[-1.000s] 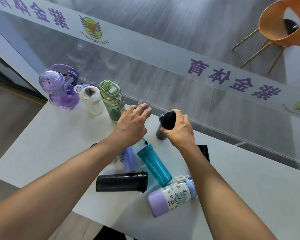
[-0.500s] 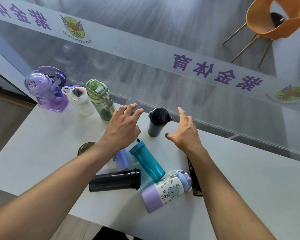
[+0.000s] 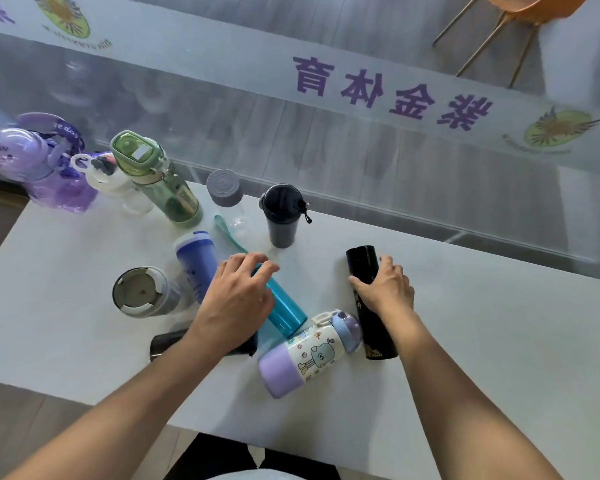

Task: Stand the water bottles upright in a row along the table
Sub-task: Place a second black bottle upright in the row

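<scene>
Several bottles stand upright along the table's far edge: a purple one [image 3: 45, 174], a white-capped clear one [image 3: 115, 183], a green one [image 3: 160, 181], a grey-capped clear one [image 3: 226, 199] and a dark grey one [image 3: 282, 216]. Others lie on the table. My left hand [image 3: 236, 299] rests over the lying teal bottle [image 3: 284, 308], fingers curled on its cap end. My right hand [image 3: 385, 289] grips the lying tall black bottle [image 3: 373, 303]. A blue bottle [image 3: 194, 261], a grey-lidded bottle [image 3: 142, 292], a black bottle [image 3: 167, 341] partly under my left arm, and a lilac cartoon bottle [image 3: 305, 355] also lie there.
The white table [image 3: 482, 358] has bare surface to the right of the bottles. A glass wall with a lettered band [image 3: 388, 88] runs along the table's far edge. Orange chair legs [image 3: 499, 26] show beyond the glass.
Both hands left the upright row and dropped toward me. The left hand came down onto the teal bottle, and the right hand closed around the tall black bottle.
</scene>
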Demonstrator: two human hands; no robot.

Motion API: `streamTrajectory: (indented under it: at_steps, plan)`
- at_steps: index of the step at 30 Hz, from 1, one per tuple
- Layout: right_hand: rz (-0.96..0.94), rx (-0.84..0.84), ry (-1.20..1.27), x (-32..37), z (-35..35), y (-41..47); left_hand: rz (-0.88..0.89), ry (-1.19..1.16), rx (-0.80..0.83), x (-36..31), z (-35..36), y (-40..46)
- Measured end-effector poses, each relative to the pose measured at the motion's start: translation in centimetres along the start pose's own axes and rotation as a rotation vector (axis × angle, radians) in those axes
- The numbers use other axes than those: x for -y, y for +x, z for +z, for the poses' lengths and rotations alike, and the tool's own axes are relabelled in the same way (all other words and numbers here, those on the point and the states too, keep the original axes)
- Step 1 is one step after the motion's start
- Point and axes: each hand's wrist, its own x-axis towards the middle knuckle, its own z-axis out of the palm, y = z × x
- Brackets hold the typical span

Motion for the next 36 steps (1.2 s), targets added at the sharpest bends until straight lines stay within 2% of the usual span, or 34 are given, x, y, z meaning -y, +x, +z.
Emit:
streamTrajectory:
  at_steps: [6, 11, 16, 23, 36]
  plan:
    - [0.024, 0.048, 0.072, -0.1, 1.4, 1.0, -0.016, 0.026, 0.037, -1.1, 1.4, -1.2]
    - [-0.107, -0.103, 0.172, 0.7, -0.8, 0.6, -0.03, 0.021, 0.029, -1.4, 1.2, -1.5]
    - [-0.261, -0.24, 0.371, 2.2, -3.8, -0.2, -0.056, 0.007, 0.007, -1.6, 0.9, -1.5]
    - [-0.288, -0.285, 0.659, 4.8, -4.5, -0.5, -0.107, -0.009, -0.028, -0.5, 0.8, -1.9]
    - [-0.347, -0.286, 0.711, 7.3, -2.0, 0.5, -0.151, -0.025, -0.003, 1.2, 1.5, -3.1]
